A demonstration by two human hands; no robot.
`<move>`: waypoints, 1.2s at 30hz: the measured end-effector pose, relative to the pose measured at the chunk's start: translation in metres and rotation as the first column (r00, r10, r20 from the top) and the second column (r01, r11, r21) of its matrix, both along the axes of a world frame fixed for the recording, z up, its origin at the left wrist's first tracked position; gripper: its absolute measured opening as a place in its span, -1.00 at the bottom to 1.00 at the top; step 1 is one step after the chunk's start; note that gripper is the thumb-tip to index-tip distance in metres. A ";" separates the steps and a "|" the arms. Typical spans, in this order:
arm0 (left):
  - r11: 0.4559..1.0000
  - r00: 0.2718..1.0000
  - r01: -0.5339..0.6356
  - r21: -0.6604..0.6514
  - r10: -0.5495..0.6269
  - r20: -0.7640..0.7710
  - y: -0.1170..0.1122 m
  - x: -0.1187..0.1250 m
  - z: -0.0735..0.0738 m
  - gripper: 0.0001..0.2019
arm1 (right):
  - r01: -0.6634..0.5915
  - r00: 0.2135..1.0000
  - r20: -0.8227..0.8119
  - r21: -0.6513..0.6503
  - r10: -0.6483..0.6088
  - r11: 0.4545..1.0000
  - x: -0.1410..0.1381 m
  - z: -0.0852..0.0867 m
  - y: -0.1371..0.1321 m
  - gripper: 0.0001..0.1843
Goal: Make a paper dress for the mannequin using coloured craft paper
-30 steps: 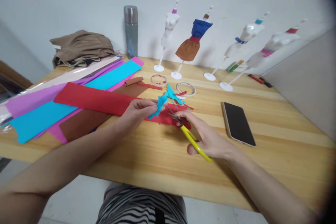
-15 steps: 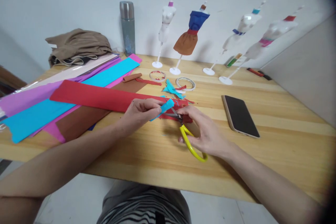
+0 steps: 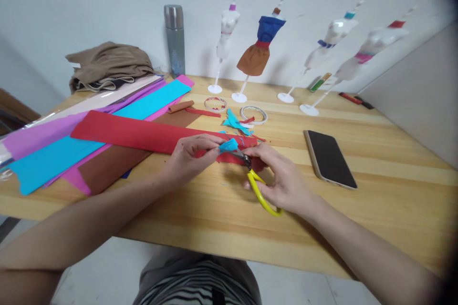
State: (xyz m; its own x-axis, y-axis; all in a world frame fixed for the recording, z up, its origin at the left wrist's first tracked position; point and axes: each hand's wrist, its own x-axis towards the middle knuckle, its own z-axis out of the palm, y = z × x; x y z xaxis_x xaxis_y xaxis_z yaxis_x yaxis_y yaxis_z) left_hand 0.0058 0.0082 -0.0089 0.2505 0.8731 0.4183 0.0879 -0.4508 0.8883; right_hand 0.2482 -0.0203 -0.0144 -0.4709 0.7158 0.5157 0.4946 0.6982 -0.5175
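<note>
Between the thumb and fingers of my left hand [image 3: 195, 155] a small strip of blue crepe paper [image 3: 229, 145] is pinched, its end pointing right. My right hand [image 3: 282, 178] is closed round a pair of scissors [image 3: 263, 193] with yellow handles. The blades reach left to the blue strip; whether they are closed on it I cannot tell. Both hands are above the end of a long red crepe paper sheet [image 3: 143, 131]. Just behind lie blue paper scraps [image 3: 234, 121] and small red bits.
Rolls of tape [image 3: 254, 115], a phone [image 3: 331, 158] and layered coloured paper [image 3: 118, 124] lie on the wooden table [image 3: 200, 219]. Several white mini mannequins [image 3: 229, 24] stand along the back, one in a blue and brown outfit. A flask [image 3: 175, 40] and folded brown cloth [image 3: 110, 62] are back left.
The blue strip in my left hand has tipped lower and looks shorter and more crumpled. The scissor blades sit nearer together beside it. My view has shifted slightly.
</note>
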 end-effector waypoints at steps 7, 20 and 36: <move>0.997 0.997 -0.064 0.049 0.066 -0.043 -0.004 0.002 0.003 -0.88 | 0.041 0.999 0.018 -0.050 -0.040 0.998 0.001 0.002 -0.001 -0.60; 0.992 0.997 -0.050 0.116 0.057 -0.056 -0.003 0.001 -0.002 -0.88 | 0.012 1.000 0.028 -0.011 -0.012 1.000 0.003 0.002 -0.002 -0.61; 0.999 0.999 0.001 0.047 0.001 -0.034 -0.003 0.002 0.002 -0.85 | 0.056 0.995 0.083 -0.064 -0.051 0.996 0.009 0.003 -0.001 -0.59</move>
